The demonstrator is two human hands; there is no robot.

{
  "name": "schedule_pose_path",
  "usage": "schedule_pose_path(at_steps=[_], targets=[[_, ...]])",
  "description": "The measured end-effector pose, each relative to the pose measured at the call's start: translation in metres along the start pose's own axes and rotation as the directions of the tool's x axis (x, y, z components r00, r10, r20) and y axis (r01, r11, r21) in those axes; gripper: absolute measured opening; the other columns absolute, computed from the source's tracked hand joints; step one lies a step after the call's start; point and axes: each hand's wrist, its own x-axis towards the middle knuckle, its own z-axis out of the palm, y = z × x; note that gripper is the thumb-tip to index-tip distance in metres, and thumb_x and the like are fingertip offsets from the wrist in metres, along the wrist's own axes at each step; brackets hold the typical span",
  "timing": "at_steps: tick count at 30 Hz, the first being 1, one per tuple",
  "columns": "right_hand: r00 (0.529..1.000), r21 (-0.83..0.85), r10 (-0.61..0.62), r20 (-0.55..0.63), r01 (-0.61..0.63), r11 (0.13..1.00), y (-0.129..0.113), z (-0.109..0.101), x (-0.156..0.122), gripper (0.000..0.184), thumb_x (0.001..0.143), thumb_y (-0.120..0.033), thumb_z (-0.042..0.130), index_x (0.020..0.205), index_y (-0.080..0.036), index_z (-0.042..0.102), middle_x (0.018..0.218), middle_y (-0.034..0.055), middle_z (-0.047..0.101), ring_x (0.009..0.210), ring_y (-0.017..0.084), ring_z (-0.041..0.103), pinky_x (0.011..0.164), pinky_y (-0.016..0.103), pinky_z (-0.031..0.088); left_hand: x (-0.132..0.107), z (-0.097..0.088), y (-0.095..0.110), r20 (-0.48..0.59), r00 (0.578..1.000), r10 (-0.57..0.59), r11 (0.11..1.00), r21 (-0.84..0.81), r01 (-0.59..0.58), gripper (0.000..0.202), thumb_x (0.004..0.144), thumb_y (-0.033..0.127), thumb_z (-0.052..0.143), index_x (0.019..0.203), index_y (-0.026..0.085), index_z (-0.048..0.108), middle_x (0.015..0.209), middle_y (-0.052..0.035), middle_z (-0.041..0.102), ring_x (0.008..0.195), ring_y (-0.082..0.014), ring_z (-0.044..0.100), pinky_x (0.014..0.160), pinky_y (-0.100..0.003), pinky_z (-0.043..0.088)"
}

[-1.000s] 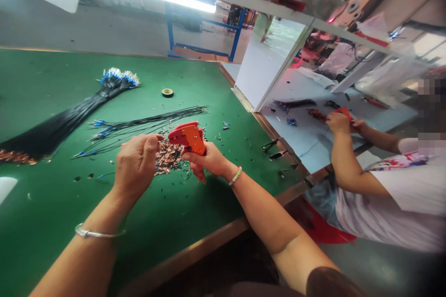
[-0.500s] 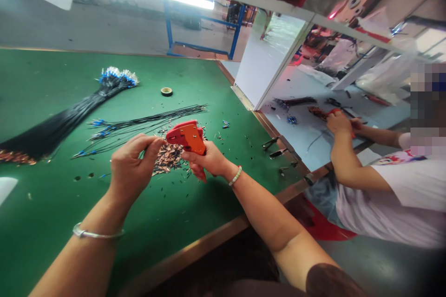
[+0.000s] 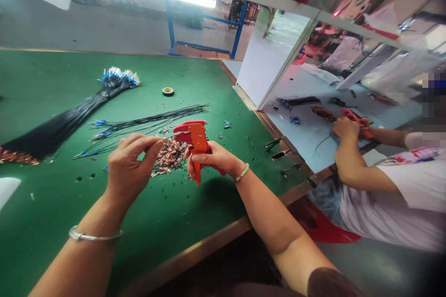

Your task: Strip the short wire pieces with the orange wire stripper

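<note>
My right hand (image 3: 209, 160) grips an orange wire stripper (image 3: 193, 139) by its handles, jaws pointing left, over the green table (image 3: 174, 213). My left hand (image 3: 128, 167) is pinched closed just left of the jaws, holding a thin black wire (image 3: 163, 138) towards the tool. Below and between my hands lies a pile of stripped copper-coloured wire bits (image 3: 169, 155). Loose black wires with blue terminals (image 3: 139, 125) lie spread just beyond the pile.
A thick bundle of black wires (image 3: 59, 125) with blue ends lies at the left. A small tape roll (image 3: 167, 91) sits farther back. At the right a co-worker's hands (image 3: 348, 127) work with a red tool at a white bench. The table's wooden edge runs along the front.
My right hand has turned the stripper so its handles point more downward and its jaws have opened. My left hand has drawn back a little to the left.
</note>
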Motion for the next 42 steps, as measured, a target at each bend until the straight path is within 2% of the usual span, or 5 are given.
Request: schedule_pose_path(at_steps=[6, 21, 25, 35, 42], targets=[[0.999, -0.023, 0.01, 0.047, -0.009, 1.0, 0.0026, 0.0039, 0.0005, 0.041, 0.086, -0.044, 0.078, 0.107, -0.014, 0.061, 0.082, 0.0051, 0.07, 0.071, 0.02, 0.07, 0.06, 0.034, 0.06, 0.0005, 0.0022, 0.0038, -0.005, 0.997, 0.072, 0.997, 0.02, -0.072, 0.007, 0.094, 0.024, 0.065, 0.091, 0.021, 0.071, 0.083, 0.0005, 0.073, 0.077, -0.0145, 0.067, 0.076, -0.031, 0.047], [1.0, -0.017, 0.02, -0.017, -0.021, 1.0, 0.0025, 0.0042, -0.0003, 0.044, 0.085, -0.048, 0.078, 0.108, -0.012, 0.063, 0.08, 0.0039, 0.07, 0.066, 0.017, 0.07, 0.061, 0.033, 0.062, 0.0003, 0.0046, 0.0037, -0.032, 0.986, 0.166, 0.98, 0.115, -0.161, 0.005, 0.093, 0.02, 0.067, 0.089, 0.021, 0.07, 0.079, -0.0007, 0.073, 0.072, -0.0164, 0.064, 0.076, -0.034, 0.045], [0.999, -0.022, 0.024, -0.034, -0.025, 0.999, 0.0024, 0.0051, 0.0005, 0.046, 0.083, -0.05, 0.08, 0.105, -0.012, 0.064, 0.078, 0.0031, 0.07, 0.065, 0.017, 0.07, 0.061, 0.033, 0.062, 0.0002, 0.0044, 0.0019, -0.017, 0.986, 0.165, 0.98, 0.113, -0.162, 0.004, 0.093, 0.02, 0.067, 0.09, 0.02, 0.07, 0.079, -0.0012, 0.072, 0.073, -0.0165, 0.064, 0.076, -0.034, 0.045], [0.995, -0.088, 0.004, -0.096, -0.013, 0.996, 0.0054, 0.0048, 0.0047, 0.052, 0.08, -0.06, 0.078, 0.096, -0.013, 0.064, 0.062, -0.0014, 0.067, 0.046, 0.014, 0.065, 0.043, 0.025, 0.055, -0.0001, 0.003, 0.0005, -0.039, 0.987, 0.158, 0.985, 0.078, -0.155, 0.004, 0.092, 0.022, 0.067, 0.089, 0.023, 0.07, 0.079, -0.0002, 0.072, 0.073, -0.0168, 0.064, 0.077, -0.034, 0.045], [0.983, -0.144, -0.004, -0.184, -0.023, 0.989, 0.0067, 0.0091, 0.0083, 0.056, 0.077, -0.064, 0.078, 0.099, -0.014, 0.061, 0.054, -0.0049, 0.063, 0.041, 0.014, 0.062, 0.036, 0.025, 0.052, -0.0008, 0.0033, -0.0009, -0.08, 0.996, 0.039, 0.995, 0.098, -0.031, 0.018, 0.098, 0.031, 0.058, 0.104, 0.024, 0.073, 0.093, -0.0061, 0.075, 0.09, -0.0225, 0.064, 0.088, -0.04, 0.044]])
